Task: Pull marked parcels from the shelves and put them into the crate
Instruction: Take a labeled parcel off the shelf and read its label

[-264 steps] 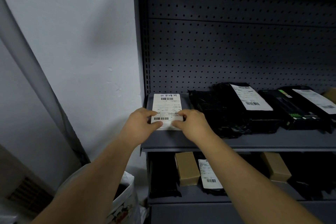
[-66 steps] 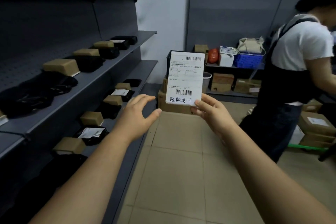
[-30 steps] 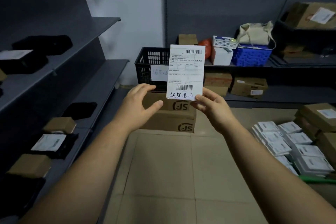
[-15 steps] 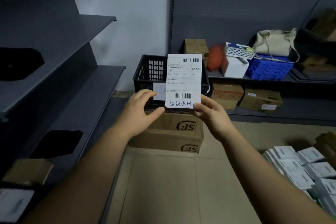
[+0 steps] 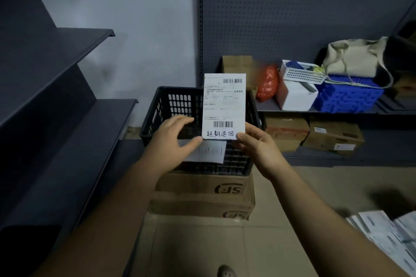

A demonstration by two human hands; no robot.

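I hold a flat parcel (image 5: 224,105) upright in front of me; its white shipping label carries barcodes and a handwritten mark along the bottom. My right hand (image 5: 258,146) pinches its lower right corner between thumb and fingers. My left hand (image 5: 171,141) has relaxed, spread fingers, and only its thumb tip touches the lower left corner. Directly behind and below the parcel stands the black slotted crate (image 5: 177,101) with a paper note (image 5: 211,152) on its near wall. What lies inside the crate is hidden by the parcel and my hands.
The crate sits on two stacked cardboard boxes (image 5: 202,195) on the tiled floor. Dark shelves (image 5: 67,141) run along the left. A shelf at right holds a blue basket (image 5: 346,96), a white box (image 5: 295,96) and a canvas bag (image 5: 353,58). White parcels (image 5: 387,231) lie at lower right.
I have turned from the shelf and walked up to the crate with the parcel. The crate is now close below my hands, and my left thumb has come up to the parcel's corner.
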